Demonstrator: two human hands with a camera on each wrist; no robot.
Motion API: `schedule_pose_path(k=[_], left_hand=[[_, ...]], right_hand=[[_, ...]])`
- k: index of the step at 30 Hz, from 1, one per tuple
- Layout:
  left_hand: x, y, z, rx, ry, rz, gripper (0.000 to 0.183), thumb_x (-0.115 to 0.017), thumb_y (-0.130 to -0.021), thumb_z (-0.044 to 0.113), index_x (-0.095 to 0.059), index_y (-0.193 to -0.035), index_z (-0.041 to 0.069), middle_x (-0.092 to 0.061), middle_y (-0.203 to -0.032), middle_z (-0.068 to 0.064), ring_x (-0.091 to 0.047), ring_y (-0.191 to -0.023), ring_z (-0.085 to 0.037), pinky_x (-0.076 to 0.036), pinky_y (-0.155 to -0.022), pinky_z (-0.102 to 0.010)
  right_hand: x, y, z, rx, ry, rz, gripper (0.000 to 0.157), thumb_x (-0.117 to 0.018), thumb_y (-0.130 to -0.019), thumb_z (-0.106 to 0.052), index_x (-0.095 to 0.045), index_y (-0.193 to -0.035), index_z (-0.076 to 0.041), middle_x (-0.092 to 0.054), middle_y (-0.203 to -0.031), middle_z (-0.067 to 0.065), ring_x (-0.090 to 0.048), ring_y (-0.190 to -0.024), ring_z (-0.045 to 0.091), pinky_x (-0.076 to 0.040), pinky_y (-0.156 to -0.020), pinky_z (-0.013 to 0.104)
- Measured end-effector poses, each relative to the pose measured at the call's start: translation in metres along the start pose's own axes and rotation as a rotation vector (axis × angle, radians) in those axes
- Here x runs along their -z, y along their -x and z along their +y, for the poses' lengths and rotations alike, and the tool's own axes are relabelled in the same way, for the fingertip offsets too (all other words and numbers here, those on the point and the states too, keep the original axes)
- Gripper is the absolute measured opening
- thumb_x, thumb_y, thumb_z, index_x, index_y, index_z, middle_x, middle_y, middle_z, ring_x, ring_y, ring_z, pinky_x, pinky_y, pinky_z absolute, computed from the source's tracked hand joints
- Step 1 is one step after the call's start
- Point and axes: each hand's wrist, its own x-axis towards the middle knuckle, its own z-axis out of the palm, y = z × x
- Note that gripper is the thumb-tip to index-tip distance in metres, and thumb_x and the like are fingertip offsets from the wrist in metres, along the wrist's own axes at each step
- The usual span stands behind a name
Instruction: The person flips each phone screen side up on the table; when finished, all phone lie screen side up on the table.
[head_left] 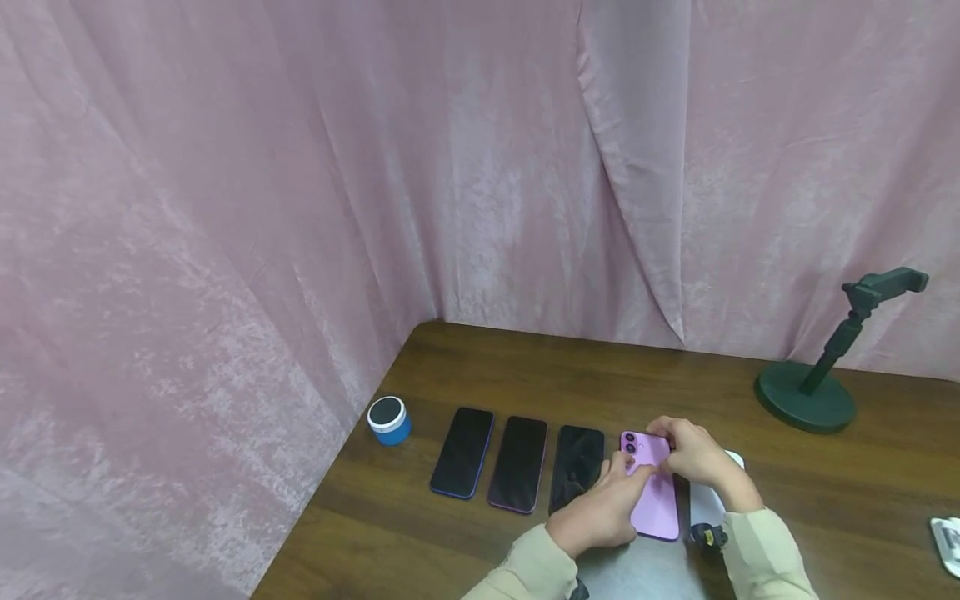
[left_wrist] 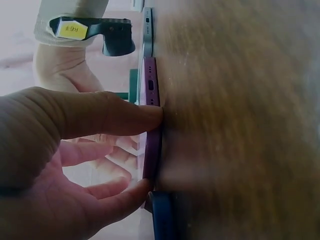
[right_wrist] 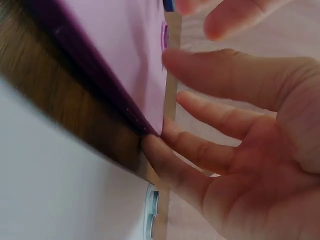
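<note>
A lilac phone point(head_left: 654, 504) lies with its camera side up on the wooden table. My left hand point(head_left: 602, 511) is at its left side; in the left wrist view the thumb point(left_wrist: 120, 114) overlaps the purple rim and a fingertip meets the rim farther along. From the other side comes my right hand point(head_left: 697, 457), at the upper right corner. In the right wrist view, fingertips point(right_wrist: 155, 145) touch that corner while the thumb extends over the phone's back. A black-screened phone point(head_left: 579, 458) lies just left, partly behind my left hand. A white phone point(head_left: 705, 504) sits under my right forearm.
Two more dark-screened phones point(head_left: 462, 452) point(head_left: 518, 463) lie in the row farther left. A blue and white round device point(head_left: 390, 421) stands near the left table edge. At the back right is a green phone stand point(head_left: 813, 396). Pink curtains point(head_left: 495, 167) hang behind the table.
</note>
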Motion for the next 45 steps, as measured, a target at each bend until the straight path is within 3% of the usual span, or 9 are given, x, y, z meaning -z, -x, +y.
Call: schedule_pose_path(k=[6,13,25,30,34,39,45], left_hand=[[0.001,0.002,0.001,0.004,-0.001,-0.013,0.09,-0.091,-0.063,0.001,-0.049,-0.141,0.018,-0.043,-0.138,-0.009,-0.044,-0.115,-0.015,-0.048,-0.068,-0.017],[0.0,0.0,0.002,0.001,-0.028,-0.038,0.097,-0.093,-0.063,0.007,-0.046,-0.147,0.016,-0.047,-0.135,-0.01,-0.044,-0.117,-0.015,-0.05,-0.076,-0.019],[0.001,0.002,0.002,-0.018,-0.013,-0.068,0.102,-0.093,-0.066,0.011,-0.039,-0.152,0.02,-0.048,-0.135,-0.009,-0.047,-0.116,-0.015,-0.051,-0.074,-0.021],[0.007,0.003,-0.002,-0.025,0.088,-0.077,0.11,-0.094,-0.07,0.029,-0.029,-0.157,0.015,-0.048,-0.134,-0.011,-0.05,-0.115,-0.013,-0.051,-0.083,-0.024],[0.013,0.003,-0.008,-0.001,0.207,-0.084,0.113,-0.087,-0.075,0.05,-0.021,-0.16,0.015,-0.049,-0.135,-0.011,-0.052,-0.108,-0.008,-0.051,-0.082,-0.025],[0.015,0.003,-0.012,0.021,0.321,-0.085,0.11,-0.083,-0.079,0.053,-0.019,-0.16,0.016,-0.05,-0.13,-0.008,-0.053,-0.102,-0.007,-0.05,-0.081,-0.025],[0.016,0.001,-0.018,0.009,0.359,-0.09,0.105,-0.083,-0.081,0.048,-0.022,-0.159,0.015,-0.05,-0.129,-0.006,-0.054,-0.101,-0.007,-0.05,-0.081,-0.024]], right_hand=[[0.0,0.0,-0.004,0.024,0.011,0.032,0.05,-0.072,-0.059,0.013,-0.06,-0.108,0.009,-0.062,-0.101,0.02,-0.057,-0.09,0.033,-0.049,-0.075,0.045],[0.004,0.001,-0.003,0.041,-0.023,0.0,0.054,-0.074,-0.065,0.014,-0.057,-0.116,0.01,-0.06,-0.109,0.029,-0.059,-0.097,0.04,-0.051,-0.079,0.054],[0.016,0.009,-0.01,0.083,-0.078,-0.026,0.051,-0.071,-0.069,0.016,-0.058,-0.119,0.012,-0.063,-0.114,0.03,-0.062,-0.095,0.038,-0.055,-0.072,0.046],[0.02,0.012,-0.015,0.108,-0.108,-0.012,0.047,-0.066,-0.075,0.016,-0.057,-0.121,0.013,-0.062,-0.116,0.033,-0.064,-0.094,0.038,-0.056,-0.072,0.046],[0.02,0.011,-0.019,0.134,-0.107,0.003,0.045,-0.064,-0.077,0.016,-0.056,-0.122,0.014,-0.062,-0.117,0.034,-0.065,-0.097,0.04,-0.057,-0.074,0.048],[0.018,0.01,-0.024,0.155,-0.126,0.011,0.046,-0.063,-0.079,0.017,-0.054,-0.125,0.015,-0.062,-0.118,0.034,-0.066,-0.097,0.04,-0.057,-0.075,0.047],[0.016,0.01,-0.027,0.174,-0.184,0.016,0.047,-0.063,-0.082,0.016,-0.052,-0.128,0.014,-0.06,-0.121,0.034,-0.065,-0.101,0.041,-0.057,-0.076,0.043]])
